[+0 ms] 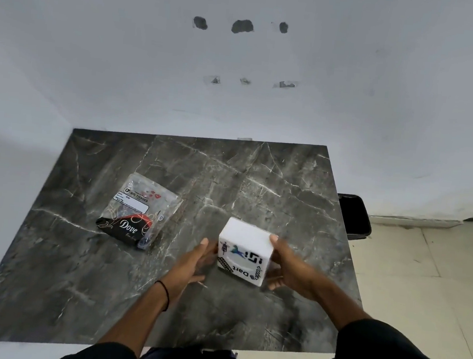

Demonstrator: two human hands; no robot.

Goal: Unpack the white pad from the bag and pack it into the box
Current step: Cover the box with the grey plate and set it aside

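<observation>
While both hands work at the box, the scene reads so:
Right hand (288, 265): clasped round the white printed box (245, 250), thumb on its top edge.
Left hand (193, 261): loosely open beside the box, holding nothing I can see.
Bag (139, 209): flat on the marble table (258, 181), well left; pad not visible.
Advice: steady the box, find its flap, open it before fetching the bag.

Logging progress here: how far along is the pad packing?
The clear plastic bag printed "Dove" lies flat on the dark marble table, apparently empty, so unpacking looks done. The white printed box sits between both hands, right hand gripping it. No pad visible; whether it is packed is unclear.
</observation>
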